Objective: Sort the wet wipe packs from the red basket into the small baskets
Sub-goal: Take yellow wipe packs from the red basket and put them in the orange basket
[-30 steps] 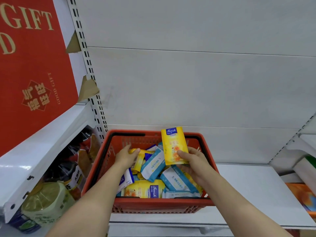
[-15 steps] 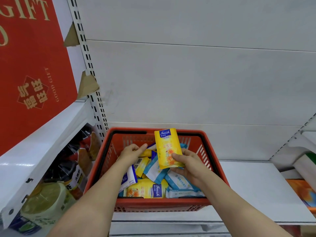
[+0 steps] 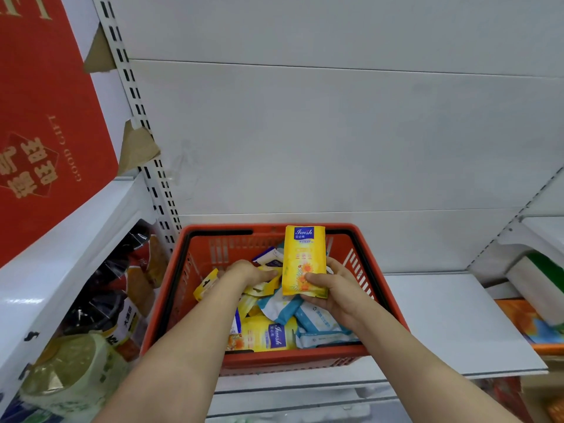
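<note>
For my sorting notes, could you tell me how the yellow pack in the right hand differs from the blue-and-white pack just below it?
The yellow pack is held upright above the pile by the right hand; the blue-and-white pack lies tilted among the others in the red basket. The yellow pack shows a flower print and a blue logo patch; the blue-and-white pack is white with blue edges. Both are flat soft packs.

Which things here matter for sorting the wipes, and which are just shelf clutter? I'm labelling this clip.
Job:
red basket
yellow pack in right hand
left hand among loose packs

Lying about:
red gift box
bottles under left shelf
orange box
</note>
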`<state>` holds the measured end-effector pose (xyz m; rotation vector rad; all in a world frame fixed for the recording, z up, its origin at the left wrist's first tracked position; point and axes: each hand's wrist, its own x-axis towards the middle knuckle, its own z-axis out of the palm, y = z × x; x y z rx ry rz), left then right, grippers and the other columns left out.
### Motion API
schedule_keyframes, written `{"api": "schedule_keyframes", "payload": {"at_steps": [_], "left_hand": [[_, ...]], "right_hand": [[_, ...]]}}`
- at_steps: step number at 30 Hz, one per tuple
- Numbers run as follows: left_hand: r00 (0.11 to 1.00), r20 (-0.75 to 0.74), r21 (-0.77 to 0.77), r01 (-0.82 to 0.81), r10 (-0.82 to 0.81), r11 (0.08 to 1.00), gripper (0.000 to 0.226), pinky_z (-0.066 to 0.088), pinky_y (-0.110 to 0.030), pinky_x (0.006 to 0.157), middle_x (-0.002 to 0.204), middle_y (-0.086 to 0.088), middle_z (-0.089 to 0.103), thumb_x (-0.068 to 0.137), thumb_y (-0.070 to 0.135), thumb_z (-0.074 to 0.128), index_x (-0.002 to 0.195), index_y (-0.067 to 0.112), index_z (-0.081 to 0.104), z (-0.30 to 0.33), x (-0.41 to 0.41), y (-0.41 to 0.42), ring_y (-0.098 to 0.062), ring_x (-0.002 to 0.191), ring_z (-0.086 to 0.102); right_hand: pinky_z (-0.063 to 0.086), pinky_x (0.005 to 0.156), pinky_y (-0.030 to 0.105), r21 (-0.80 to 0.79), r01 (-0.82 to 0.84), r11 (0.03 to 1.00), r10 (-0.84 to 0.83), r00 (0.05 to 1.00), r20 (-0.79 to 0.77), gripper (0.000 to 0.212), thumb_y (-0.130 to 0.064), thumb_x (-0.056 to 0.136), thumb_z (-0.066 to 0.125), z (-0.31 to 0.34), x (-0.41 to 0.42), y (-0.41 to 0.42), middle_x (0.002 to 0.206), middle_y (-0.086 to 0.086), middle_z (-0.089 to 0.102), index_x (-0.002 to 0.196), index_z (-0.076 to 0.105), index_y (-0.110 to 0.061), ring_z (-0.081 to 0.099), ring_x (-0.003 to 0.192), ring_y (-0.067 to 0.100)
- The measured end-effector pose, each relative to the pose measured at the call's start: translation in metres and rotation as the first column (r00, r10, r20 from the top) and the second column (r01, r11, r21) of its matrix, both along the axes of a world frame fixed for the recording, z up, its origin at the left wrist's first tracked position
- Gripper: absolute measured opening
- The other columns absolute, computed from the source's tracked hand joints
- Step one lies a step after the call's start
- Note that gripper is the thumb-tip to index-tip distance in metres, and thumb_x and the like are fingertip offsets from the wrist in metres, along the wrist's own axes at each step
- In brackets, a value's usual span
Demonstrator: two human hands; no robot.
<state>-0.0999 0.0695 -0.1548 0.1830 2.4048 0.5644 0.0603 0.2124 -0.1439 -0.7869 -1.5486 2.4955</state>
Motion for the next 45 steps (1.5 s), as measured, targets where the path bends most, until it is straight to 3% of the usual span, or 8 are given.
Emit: {"api": "schedule_keyframes", "payload": {"at_steps": [4,9,13,16,22,33,38,45], "left_hand": [[0.998,-0.067,0.047,0.01,-0.007,0.999,0.087,0.046,-0.043,0.101,0.133,-0.01,0.055,0.065,0.059,0.081,0.13,0.01,0.05,-0.003,0.006,-0.007,-0.031,0.122,0.052],[0.975,-0.02,0.444,-0.189,0.22,0.876,0.066,0.054,-0.041,0.085,0.115,-0.005,0.06,0.063,0.021,0.092,0.116,0.017,0.051,-0.003,0.016,-0.018,-0.025,0.1,0.059],[0.94,0.205,0.604,-0.341,0.273,0.72,0.044,0.058,-0.04,0.065,0.091,-0.014,0.073,0.079,0.026,0.081,0.11,0.0,0.064,0.012,0.023,-0.025,-0.028,0.074,0.069],[0.919,0.296,0.729,-0.393,0.259,0.561,0.028,0.049,-0.024,0.042,0.065,-0.004,0.073,0.088,0.034,0.071,0.093,0.007,0.07,0.027,0.032,-0.026,-0.016,0.051,0.068],[0.907,0.347,0.801,-0.419,0.237,0.429,0.027,0.055,-0.032,0.053,0.079,-0.004,0.076,0.091,0.041,0.066,0.097,0.015,0.066,0.034,0.062,-0.006,-0.017,0.064,0.071],[0.95,0.301,0.868,-0.311,0.087,0.387,0.023,0.059,-0.034,0.065,0.09,-0.005,0.075,0.089,0.032,0.069,0.102,0.014,0.062,0.061,0.177,0.072,-0.016,0.07,0.072],[0.954,0.301,0.882,-0.273,-0.014,0.385,0.014,0.055,-0.03,0.06,0.087,-0.003,0.073,0.089,0.024,0.07,0.097,0.019,0.061,0.056,0.281,0.149,-0.012,0.063,0.07],[0.925,0.363,0.833,-0.266,-0.115,0.485,0.03,0.057,-0.033,0.063,0.095,-0.007,0.075,0.083,0.027,0.076,0.107,0.013,0.066,0.028,0.44,0.254,-0.019,0.074,0.072]], "right_hand": [[0.059,0.072,0.039,0.002,0.008,1.0,-0.008,1.0,-0.027,0.046,0.001,0.085,0.068,0.001,0.004,0.001,0.11,0.008,0.074,0.125,0.055,-0.017,0.073,0.097,0.028],[0.059,0.073,0.04,-0.02,0.051,0.999,-0.052,0.997,-0.056,0.039,-0.01,0.091,0.065,0.005,0.006,0.001,0.114,0.013,0.071,0.129,0.055,-0.013,0.072,0.096,0.027],[0.058,0.07,0.038,-0.009,0.092,0.996,-0.092,0.993,-0.07,0.033,-0.024,0.098,0.059,0.01,0.009,0.001,0.112,0.011,0.071,0.129,0.056,-0.012,0.072,0.092,0.022],[0.057,0.063,0.032,-0.007,0.126,0.992,-0.126,0.988,-0.09,0.032,-0.029,0.099,0.056,0.015,0.016,0.002,0.109,0.01,0.071,0.126,0.058,-0.012,0.073,0.087,0.018],[0.058,0.069,0.036,0.068,0.181,0.981,-0.172,0.978,-0.118,0.037,-0.033,0.096,0.061,0.018,0.042,0.01,0.112,0.008,0.072,0.126,0.057,-0.013,0.072,0.094,0.021],[0.058,0.072,0.038,0.054,0.351,0.935,-0.338,0.926,-0.166,0.034,-0.03,0.094,0.063,0.038,0.168,0.062,0.112,0.008,0.071,0.124,0.056,-0.015,0.07,0.095,0.024],[0.056,0.067,0.034,0.1,0.447,0.889,-0.427,0.888,-0.171,0.017,-0.03,0.095,0.062,0.032,0.284,0.124,0.102,0.002,0.072,0.11,0.059,-0.022,0.07,0.086,0.019],[0.06,0.063,0.038,0.035,0.586,0.809,-0.58,0.807,-0.115,0.031,-0.024,0.095,0.063,0.014,0.468,0.212,0.109,0.009,0.073,0.124,0.057,-0.014,0.073,0.086,0.022]]}}
